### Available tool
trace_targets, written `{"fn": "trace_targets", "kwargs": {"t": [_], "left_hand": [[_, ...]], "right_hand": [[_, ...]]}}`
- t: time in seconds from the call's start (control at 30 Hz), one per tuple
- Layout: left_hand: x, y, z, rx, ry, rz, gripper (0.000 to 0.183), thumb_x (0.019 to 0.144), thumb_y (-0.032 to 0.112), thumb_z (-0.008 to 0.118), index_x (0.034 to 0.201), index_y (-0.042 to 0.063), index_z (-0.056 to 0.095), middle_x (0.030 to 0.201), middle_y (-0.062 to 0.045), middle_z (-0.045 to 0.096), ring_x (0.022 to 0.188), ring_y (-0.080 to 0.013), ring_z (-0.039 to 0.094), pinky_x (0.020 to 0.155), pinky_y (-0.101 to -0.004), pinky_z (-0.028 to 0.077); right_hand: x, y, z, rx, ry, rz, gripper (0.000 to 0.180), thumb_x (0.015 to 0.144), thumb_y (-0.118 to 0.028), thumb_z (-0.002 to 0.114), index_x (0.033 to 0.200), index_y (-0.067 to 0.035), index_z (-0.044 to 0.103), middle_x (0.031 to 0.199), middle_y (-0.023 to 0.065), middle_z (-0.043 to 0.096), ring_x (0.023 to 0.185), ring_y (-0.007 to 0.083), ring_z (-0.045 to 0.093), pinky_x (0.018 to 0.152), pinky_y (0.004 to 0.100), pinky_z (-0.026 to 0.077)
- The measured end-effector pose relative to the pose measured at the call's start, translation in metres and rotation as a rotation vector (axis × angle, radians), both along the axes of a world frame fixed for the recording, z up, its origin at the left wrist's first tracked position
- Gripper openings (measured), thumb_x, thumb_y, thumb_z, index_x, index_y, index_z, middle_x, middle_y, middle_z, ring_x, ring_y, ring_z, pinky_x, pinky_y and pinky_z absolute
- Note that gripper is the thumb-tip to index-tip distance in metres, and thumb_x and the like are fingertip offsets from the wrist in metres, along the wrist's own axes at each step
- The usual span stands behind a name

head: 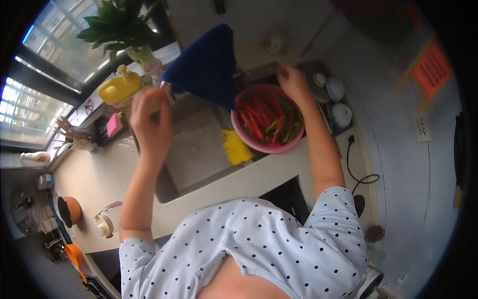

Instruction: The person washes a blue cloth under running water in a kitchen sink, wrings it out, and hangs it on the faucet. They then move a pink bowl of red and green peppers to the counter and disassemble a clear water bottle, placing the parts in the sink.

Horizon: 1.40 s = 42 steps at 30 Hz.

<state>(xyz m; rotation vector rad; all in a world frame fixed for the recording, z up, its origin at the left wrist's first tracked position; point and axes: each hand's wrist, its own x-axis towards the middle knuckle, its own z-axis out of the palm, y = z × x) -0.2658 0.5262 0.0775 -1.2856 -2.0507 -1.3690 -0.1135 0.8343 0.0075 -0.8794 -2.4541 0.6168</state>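
Observation:
My left hand [151, 116] is raised over the left end of the sink [194, 149], its fingers bent towards the thumb. A dark blue cloth [207, 65] is spread out above the back of the sink. Its left corner meets my left fingertips; whether they grip it is unclear. My right hand [293, 84], blurred, hovers at the back right rim of a pink basin [274, 149], fingers curled, with nothing visible in them. Red chilli peppers [257, 119] and some green ones lie in the basin. Beside it, a yellow rubber glove [236, 148] hangs at the sink's edge.
A yellow jug [119, 89] and a leafy plant [119, 26] stand by the window. A pink sponge [114, 125] and a chopstick holder [85, 142] are at left. The glass jar [106, 224] and orange pot [74, 210] stand nearer. Lidded containers [340, 115] and a black cable [349, 160] are at right.

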Motion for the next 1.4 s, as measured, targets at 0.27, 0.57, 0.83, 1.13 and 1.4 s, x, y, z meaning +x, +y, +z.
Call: {"fn": "trace_targets", "kwargs": {"t": [0.27,0.57,0.83,1.13,1.4], "left_hand": [[0.045,0.064,-0.231,-0.651,-0.841,-0.129,0.021,0.081,0.009,0.052,0.098,-0.003,0.054,0.080,-0.017,0.062,0.077,-0.0280,0.062,0.066,-0.0365,0.049],[0.029,0.143,-0.242,-0.966,-0.717,0.063,0.031,0.072,0.027,0.058,0.078,-0.003,0.062,0.073,-0.020,0.064,0.076,-0.0319,0.064,0.071,-0.0357,0.051],[0.021,0.164,-0.226,-1.228,-0.765,-0.136,0.032,0.074,0.030,0.054,0.063,0.001,0.062,0.056,-0.009,0.063,0.058,-0.0204,0.064,0.061,-0.0317,0.053],[0.021,0.151,-0.250,-1.079,-0.503,-0.034,0.033,0.072,0.032,0.056,0.076,0.001,0.063,0.071,-0.018,0.063,0.070,-0.0287,0.064,0.065,-0.0369,0.052],[0.032,0.127,-0.236,-0.607,-1.341,-0.114,0.020,0.077,0.011,0.058,0.095,0.002,0.061,0.085,-0.008,0.065,0.077,-0.0173,0.062,0.066,-0.0307,0.050]], "right_hand": [[0.142,-0.005,-0.139,-0.394,-0.583,-0.488,0.031,0.072,-0.021,0.062,0.089,0.005,0.061,0.094,0.0266,0.059,0.095,0.0399,0.056,0.080,0.0442,0.047],[0.133,-0.003,-0.171,-0.265,-0.548,-0.607,0.027,0.072,-0.015,0.061,0.092,0.003,0.058,0.096,0.0212,0.059,0.094,0.0349,0.057,0.079,0.0413,0.048],[0.126,-0.003,-0.166,-0.260,-0.476,-0.628,0.029,0.069,-0.015,0.063,0.089,0.004,0.056,0.093,0.0232,0.058,0.093,0.0365,0.055,0.080,0.0417,0.047],[0.128,-0.004,-0.177,-0.330,-0.065,-0.683,0.031,0.068,-0.020,0.065,0.087,0.003,0.056,0.089,0.0255,0.058,0.089,0.0422,0.054,0.076,0.0468,0.044],[0.136,-0.019,-0.200,-0.404,0.544,-0.617,0.027,0.072,-0.003,0.061,0.097,0.002,0.053,0.082,0.0118,0.057,0.072,0.0211,0.056,0.067,0.0296,0.045]]}}
